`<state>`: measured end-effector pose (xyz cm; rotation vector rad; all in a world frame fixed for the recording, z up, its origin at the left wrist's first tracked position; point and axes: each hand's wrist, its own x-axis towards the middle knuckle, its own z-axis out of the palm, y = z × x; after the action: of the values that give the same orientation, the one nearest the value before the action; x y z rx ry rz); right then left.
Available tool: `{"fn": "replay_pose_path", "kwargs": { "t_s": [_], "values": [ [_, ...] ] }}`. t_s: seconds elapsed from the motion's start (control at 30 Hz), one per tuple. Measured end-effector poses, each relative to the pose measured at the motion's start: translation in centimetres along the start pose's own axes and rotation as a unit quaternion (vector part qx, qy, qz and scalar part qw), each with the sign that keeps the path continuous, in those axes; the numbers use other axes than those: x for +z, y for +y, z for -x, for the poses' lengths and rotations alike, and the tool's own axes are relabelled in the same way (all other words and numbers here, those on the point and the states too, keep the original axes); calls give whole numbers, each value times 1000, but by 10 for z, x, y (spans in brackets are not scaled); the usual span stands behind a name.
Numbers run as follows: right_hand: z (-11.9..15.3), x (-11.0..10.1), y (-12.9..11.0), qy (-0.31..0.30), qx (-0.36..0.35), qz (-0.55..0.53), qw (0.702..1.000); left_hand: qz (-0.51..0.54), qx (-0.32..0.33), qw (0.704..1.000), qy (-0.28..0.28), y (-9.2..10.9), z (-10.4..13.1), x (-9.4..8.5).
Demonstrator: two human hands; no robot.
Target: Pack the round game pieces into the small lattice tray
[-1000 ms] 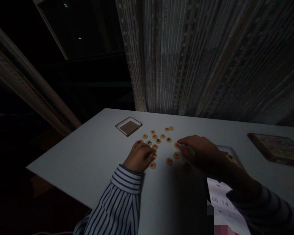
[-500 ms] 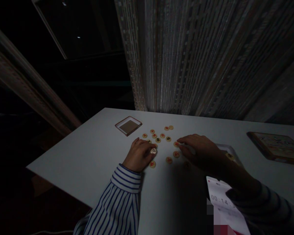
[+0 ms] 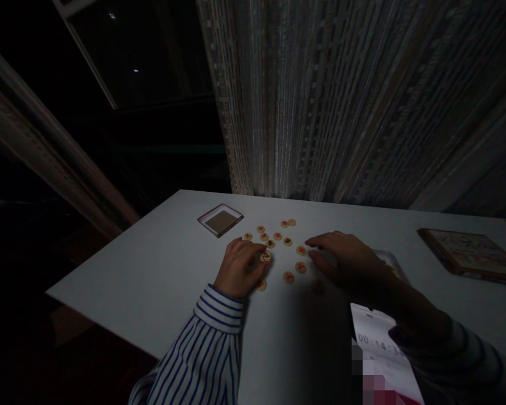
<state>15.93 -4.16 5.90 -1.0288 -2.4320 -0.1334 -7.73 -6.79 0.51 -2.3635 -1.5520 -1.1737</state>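
My left hand pinches a black-marked Chinese chess piece between thumb and fingers, its face turned toward me. Partly behind that thumb lies a red-marked piece. My right hand hovers over the table with thumb and index finger apart and nothing visible between them. Just left of its fingertips rests another red-marked piece. Nearer to me are two more red-marked pieces, one under the right thumb's side and one to its left. A shaded piece sits below the right hand.
Several pieces lie scattered farther back on the white table. An open shallow box part is at back left, a decorated box lid at right. Behind my right wrist stands a clear tray; a phone running a timer lies below.
The piece in my left hand has tilted and risen slightly. My right thumb and index finger have come away from the red-marked piece. The view has shifted slightly.
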Motion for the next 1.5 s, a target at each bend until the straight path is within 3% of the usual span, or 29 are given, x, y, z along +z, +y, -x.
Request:
{"fn": "replay_pose_path", "kwargs": {
  "t_s": [0.63,1.0,1.3,1.5],
  "values": [
    [36,-24,6,-13,41,6,999,32,42,999,13,27,-6,-2],
    [60,-27,18,15,48,5,999,31,70,996,34,47,-9,0],
    [76,-35,29,71,92,-3,993,43,97,994,37,67,-20,1],
    [85,-36,33,139,113,-21,984,63,77,994,35,79,-24,5]
  ]
}}
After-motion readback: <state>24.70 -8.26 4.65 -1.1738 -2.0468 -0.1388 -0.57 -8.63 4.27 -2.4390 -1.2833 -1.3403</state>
